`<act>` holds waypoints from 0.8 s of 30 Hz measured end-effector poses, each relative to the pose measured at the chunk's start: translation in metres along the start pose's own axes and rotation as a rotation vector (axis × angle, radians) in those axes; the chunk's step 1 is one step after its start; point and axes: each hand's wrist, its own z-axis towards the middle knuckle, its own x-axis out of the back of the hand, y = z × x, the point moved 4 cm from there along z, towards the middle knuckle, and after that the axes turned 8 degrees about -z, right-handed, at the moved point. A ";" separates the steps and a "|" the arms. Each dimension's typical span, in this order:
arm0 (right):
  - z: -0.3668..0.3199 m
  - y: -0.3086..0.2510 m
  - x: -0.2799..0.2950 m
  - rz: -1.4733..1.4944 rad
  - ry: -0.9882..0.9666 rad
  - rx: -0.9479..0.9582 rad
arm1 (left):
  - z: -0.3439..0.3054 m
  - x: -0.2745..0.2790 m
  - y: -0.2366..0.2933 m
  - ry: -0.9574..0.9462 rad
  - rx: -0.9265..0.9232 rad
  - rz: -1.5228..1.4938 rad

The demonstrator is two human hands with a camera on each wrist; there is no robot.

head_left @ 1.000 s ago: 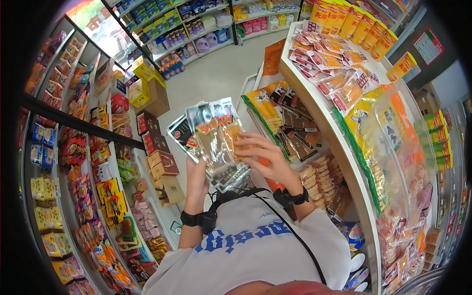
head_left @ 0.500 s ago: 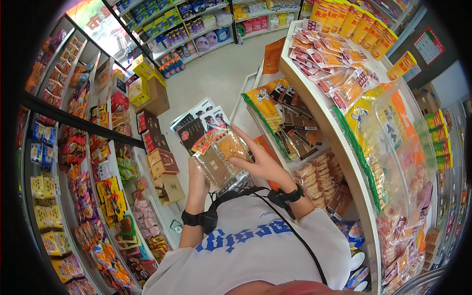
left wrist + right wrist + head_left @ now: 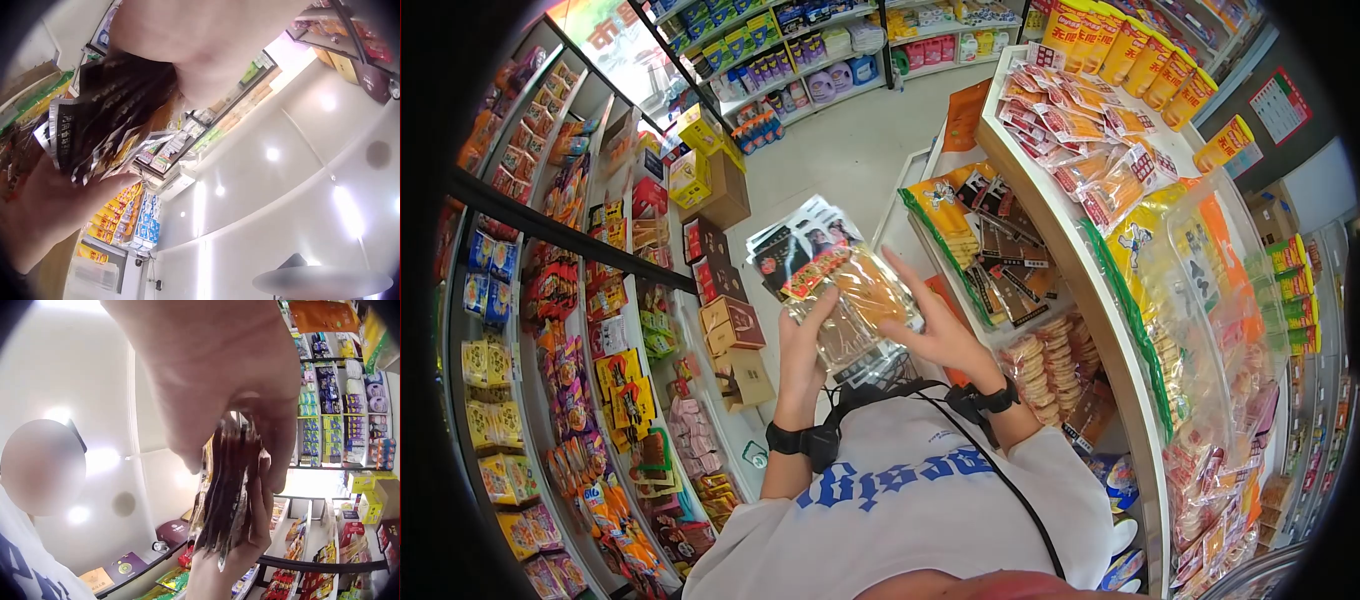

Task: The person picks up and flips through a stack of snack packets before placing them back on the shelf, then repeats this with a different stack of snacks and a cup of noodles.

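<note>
A stack of flat snack packets, clear and black with red and white print, is held between both hands in front of the shirt. The left hand grips its left side, thumb over the front. On the right edge the right hand holds on, its thumb near the lower front. From the right wrist view the packets show edge-on as several layers, with the right hand curled over them. Dark packet backs fill the left wrist view's upper left, between the left hand and the right hand.
Right of the hands stands a counter topped with packaged snacks and yellow cans. Below its edge lie a bin of brown packets and stacked round biscuits. Snack shelves line the left, with cartons beside them.
The stack, first held flatter with the right fingers across its front, now has the right hand at its edge. The left thumb has come over the front. The head view has shifted slightly.
</note>
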 end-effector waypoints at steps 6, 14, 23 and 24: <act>-0.002 0.002 -0.002 0.115 -0.023 0.031 | -0.001 0.000 0.008 0.026 -0.081 -0.079; -0.001 0.008 -0.009 0.113 0.007 -0.035 | -0.008 0.005 0.012 -0.036 -0.116 0.059; 0.008 -0.007 -0.022 -0.003 0.082 -0.043 | -0.013 -0.001 0.009 0.026 -0.136 -0.073; 0.008 -0.013 -0.020 -0.022 0.131 -0.017 | -0.013 0.001 0.008 0.013 -0.141 -0.056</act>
